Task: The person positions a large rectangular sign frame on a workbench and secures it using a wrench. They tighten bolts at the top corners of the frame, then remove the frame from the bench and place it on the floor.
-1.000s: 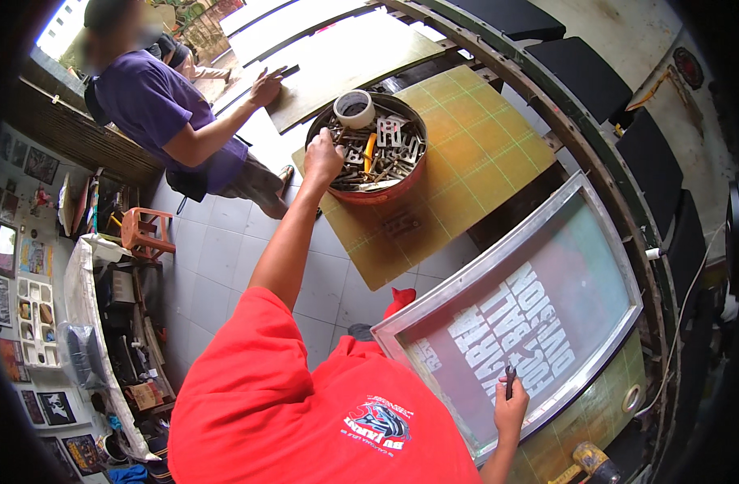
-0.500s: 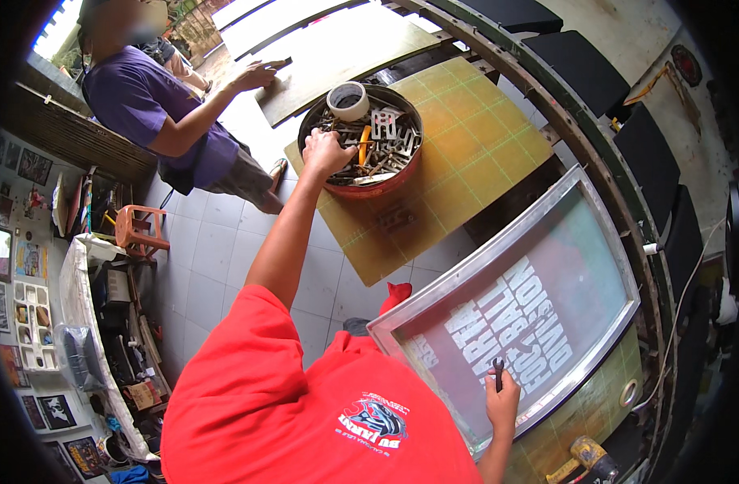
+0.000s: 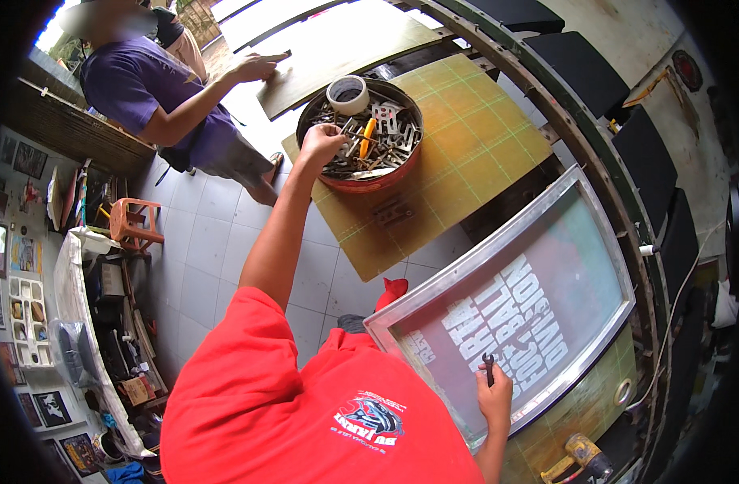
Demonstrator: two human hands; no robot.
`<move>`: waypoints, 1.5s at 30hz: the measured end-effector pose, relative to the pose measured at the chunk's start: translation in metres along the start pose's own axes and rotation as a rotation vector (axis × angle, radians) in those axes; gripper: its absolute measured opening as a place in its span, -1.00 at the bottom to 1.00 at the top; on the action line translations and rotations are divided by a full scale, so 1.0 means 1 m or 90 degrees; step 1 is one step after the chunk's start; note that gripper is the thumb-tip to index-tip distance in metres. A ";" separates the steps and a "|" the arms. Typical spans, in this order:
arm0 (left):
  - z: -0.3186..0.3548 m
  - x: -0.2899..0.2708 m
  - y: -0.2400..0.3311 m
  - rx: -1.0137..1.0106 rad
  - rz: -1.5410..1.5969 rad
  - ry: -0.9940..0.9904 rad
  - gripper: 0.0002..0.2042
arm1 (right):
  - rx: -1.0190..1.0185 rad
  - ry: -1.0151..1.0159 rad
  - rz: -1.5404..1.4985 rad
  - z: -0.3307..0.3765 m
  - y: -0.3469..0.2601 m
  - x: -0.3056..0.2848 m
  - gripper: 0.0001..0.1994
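Observation:
My left hand is at the near-left rim of a round reddish tub. Its fingers are pinched together over the metal pieces, and what they hold is too small to make out. Loose metal hardware fills the tub, with an orange-yellow strip-like tool lying on top. A roll of white tape rests at the tub's far side. In my right hand is a dark open-end wrench, jaw upward, above a metal-framed printing screen with pale lettering.
The tub stands on a yellowish board with a green grid. A yellow power drill lies at the lower right. Across the board, a person in purple reaches over a pale panel. An orange stool stands on the tiled floor.
My left hand has drawn its fingers together and lifted slightly among the metal pieces. My right hand with the wrench has shifted a little left. The other person's arm has risen slightly.

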State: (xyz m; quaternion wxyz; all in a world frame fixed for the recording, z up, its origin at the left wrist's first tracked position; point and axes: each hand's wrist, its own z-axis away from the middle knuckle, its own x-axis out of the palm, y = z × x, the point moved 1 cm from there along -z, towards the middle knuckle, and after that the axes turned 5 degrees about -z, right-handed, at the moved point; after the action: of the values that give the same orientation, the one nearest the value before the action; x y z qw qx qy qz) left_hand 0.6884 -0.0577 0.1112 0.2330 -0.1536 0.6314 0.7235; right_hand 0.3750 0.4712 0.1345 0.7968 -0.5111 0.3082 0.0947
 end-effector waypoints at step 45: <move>-0.005 -0.009 0.072 0.497 -0.853 -0.059 -0.43 | 0.154 -0.034 0.050 -0.002 -0.015 -0.008 -0.82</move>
State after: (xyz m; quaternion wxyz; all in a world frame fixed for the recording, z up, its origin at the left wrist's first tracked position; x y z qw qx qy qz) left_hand 0.6579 -0.0705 0.1758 0.6843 -0.3787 0.6024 0.1595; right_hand 0.3752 0.4638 0.1497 0.8562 -0.3959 0.3161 0.1014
